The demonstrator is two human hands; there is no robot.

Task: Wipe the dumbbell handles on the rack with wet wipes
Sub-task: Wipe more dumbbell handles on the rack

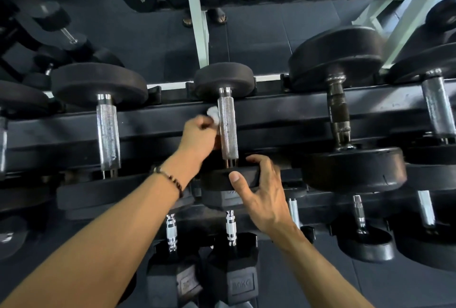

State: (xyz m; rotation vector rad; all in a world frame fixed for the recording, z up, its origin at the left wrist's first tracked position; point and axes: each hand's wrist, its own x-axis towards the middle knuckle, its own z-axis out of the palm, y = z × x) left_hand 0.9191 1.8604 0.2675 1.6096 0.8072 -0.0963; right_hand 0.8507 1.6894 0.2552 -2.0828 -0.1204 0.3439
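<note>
The left hand (197,135) is clenched around a white wet wipe (213,115), pressing it against the left side of a knurled silver dumbbell handle (228,127) on the upper tier of the black rack (153,132). The wipe bunches out above the knuckles and touches the handle about halfway along its length. A beaded bracelet (170,178) sits on the left wrist.

The right hand (261,191) holds the near rubber head (222,180) of the same dumbbell, thumb on its front face and fingers curled over the top edge, so this grip is grasping the head. The far head (224,80) rests against the back rail.

To the left lies another dumbbell with a silver handle (108,132); to the right, a bigger dumbbell with a dark handle (339,115). On the lower tier, 2 hexagonal dumbbells (232,273) stand just beneath the hands. A mirror (259,43) behind the rack reflects more weights and 2 sandalled feet.
</note>
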